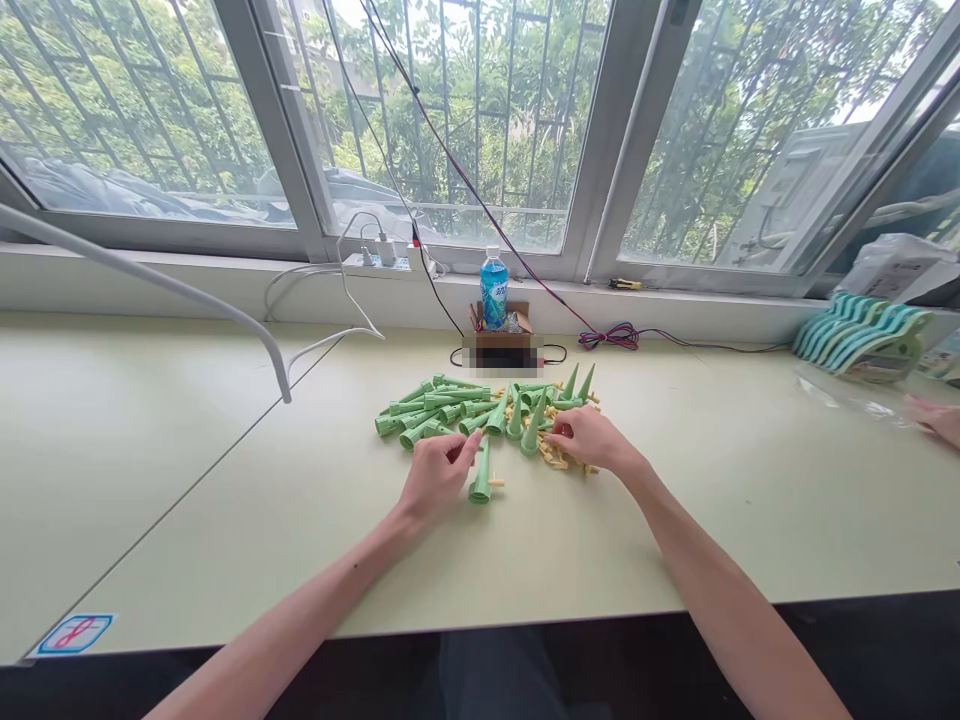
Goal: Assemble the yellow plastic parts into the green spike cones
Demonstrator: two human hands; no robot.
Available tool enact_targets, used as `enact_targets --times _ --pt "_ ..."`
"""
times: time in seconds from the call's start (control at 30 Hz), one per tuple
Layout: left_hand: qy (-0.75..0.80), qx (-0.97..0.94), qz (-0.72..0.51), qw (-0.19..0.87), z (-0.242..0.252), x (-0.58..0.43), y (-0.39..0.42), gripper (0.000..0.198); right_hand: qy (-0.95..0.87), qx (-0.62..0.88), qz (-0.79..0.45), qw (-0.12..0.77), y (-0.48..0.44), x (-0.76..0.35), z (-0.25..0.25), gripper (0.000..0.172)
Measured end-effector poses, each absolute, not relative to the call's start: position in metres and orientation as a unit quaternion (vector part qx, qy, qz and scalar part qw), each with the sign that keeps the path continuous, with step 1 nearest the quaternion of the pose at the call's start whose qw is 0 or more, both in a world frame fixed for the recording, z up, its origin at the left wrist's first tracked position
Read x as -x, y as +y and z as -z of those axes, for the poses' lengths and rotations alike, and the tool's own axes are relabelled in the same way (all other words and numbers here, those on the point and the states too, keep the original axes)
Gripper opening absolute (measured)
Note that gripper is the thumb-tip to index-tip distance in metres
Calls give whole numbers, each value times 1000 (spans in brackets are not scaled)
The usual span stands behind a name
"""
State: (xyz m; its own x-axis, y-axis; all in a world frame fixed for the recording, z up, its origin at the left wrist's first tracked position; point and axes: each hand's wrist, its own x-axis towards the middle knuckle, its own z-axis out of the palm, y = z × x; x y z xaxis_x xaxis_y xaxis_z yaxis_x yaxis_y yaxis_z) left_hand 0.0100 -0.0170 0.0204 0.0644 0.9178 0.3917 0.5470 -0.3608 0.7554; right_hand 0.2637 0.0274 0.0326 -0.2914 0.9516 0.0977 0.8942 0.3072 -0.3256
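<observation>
My left hand (439, 470) is closed, thumb and fingertips pinched beside the narrow tip of a green plastic spike (481, 490). That spike has a small yellow peg sticking out of its side and its wide ribbed end toward me. What the pinch holds is hidden. My right hand (589, 437) has its fingers curled down at a heap of small yellow plastic pieces (559, 460); anything in its grip is too small to make out. Between and beyond both hands lies a pile of green spikes (431, 405). Several spikes, such as one green cone (531, 430), stand upright on their wide ends.
Behind the pile, a blue-labelled bottle (493, 290) stands at a small cardboard box (517, 322). A coiled cable (611, 336) and a white cord (281, 370) lie nearby. At right are green-blue hangers (862, 335) and another person's hand (934, 415).
</observation>
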Motion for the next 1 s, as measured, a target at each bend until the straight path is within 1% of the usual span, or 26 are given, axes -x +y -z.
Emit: enact_targets --times 0.13,0.53,0.83,0.93,1.0 --pt "522 -700 -439 213 -21 -10 -17 52 -794 588 -91 126 29 -262 -30 23" --pt "512 -711 -442 195 -19 -9 -16 52 -792 588 -84 140 27 -260 -30 19" --pt "517 -704 -441 205 -22 -10 -18 52 -798 577 -85 152 28 -261 -28 25" --pt "517 -703 -443 205 -22 -10 -18 52 -797 574 -79 170 28 -261 -28 28" --pt "517 -702 -445 205 -22 -10 -18 51 -794 568 -81 198 27 -261 -29 28"
